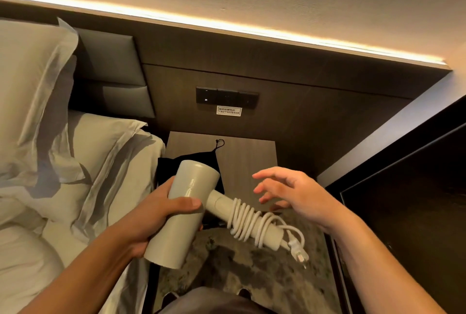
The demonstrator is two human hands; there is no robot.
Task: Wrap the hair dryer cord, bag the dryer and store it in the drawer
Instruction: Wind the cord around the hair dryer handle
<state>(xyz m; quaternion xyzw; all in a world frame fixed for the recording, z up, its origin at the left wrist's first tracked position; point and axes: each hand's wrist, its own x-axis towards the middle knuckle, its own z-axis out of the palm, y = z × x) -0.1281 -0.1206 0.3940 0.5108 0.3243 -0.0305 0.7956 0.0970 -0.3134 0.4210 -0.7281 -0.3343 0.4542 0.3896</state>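
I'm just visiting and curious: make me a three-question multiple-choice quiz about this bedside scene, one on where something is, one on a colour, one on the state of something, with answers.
1. Where does the black drawstring cloth bag lie?
A. on the wooden nightstand
B. on the white pillows
C. in a drawer

2. What colour is the cylindrical plastic hair dryer?
A. black
B. red
C. pale beige

3. What state is the white power cord in?
A. plugged into the wall
B. coiled around the dryer's handle
C. lying on the carpet

Answers:
1 A, the bag rests on the nightstand top, behind the dryer.
2 C, the barrel that the left hand grips is pale beige.
3 B, loops ring the handle and the plug hangs free; the right hand is open beside it.
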